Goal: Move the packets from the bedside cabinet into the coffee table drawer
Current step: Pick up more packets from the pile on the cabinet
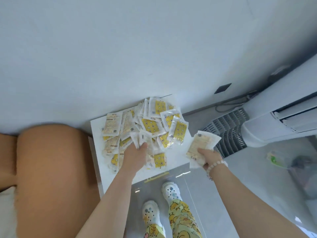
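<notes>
The cabinet (pixel 177 157) is white and stands against the wall (pixel 120 48), in the middle of the view. On its top lies a loose heap of packets (pixel 149 125). Some show a yellow face with small figures, others show a pale printed back, and they overlap one another without order. The heap covers most of the top. A bare strip is left at the near right corner.

The left hand (pixel 135 152) reaches into the near side of the heap. Its thumb lies on a white packet and its fingers are curled under several packets, so it grips them. The fingertips are hidden by the packets.

The right hand (pixel 208 158) is to the right of the cabinet, above the floor (pixel 240 177). It holds a bundle (pixel 200 146) of packets, with the fingers closed round the lower end. The bundle stands up from the hand and leans a little to the right. A bead bracelet (pixel 215 166) is on this wrist.

Left of the cabinet, touching its side, is a brown padded headboard (pixel 51 169). At the far right stands a white air conditioner (pixel 274 121) with a dark grille low on its front. Near the viewer, two white shoes (pixel 170 191) stand on the floor, under trousers (pixel 181 219) with a yellow duck print.
</notes>
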